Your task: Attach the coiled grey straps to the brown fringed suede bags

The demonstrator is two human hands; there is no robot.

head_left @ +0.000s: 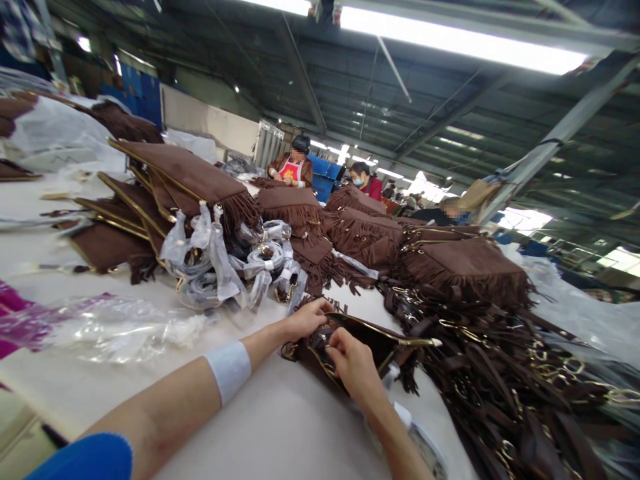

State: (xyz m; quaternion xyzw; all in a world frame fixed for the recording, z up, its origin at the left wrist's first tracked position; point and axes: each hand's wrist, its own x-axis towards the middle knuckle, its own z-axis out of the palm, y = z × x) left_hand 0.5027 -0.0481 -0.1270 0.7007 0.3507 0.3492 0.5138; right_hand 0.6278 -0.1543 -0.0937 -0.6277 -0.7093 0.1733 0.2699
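A dark brown fringed bag (395,333) lies on the white table with its gold zipper open. At the bag's left end, my left hand (313,318) has its fingers closed on the edge by the opening. My right hand (349,357) is at the front of the opening with its fingers bent together; what they pinch, if anything, is too small to make out. Dark straps or small parts show between the two hands, inside the mouth of the bag.
Stacks of brown fringed bags (195,177) stand behind. Plastic-wrapped straps (215,267) lie at the left centre, and a heap of brown straps with gold clasps (490,373) fills the right. Clear plastic (135,330) lies left on the table (280,427). People sit beyond.
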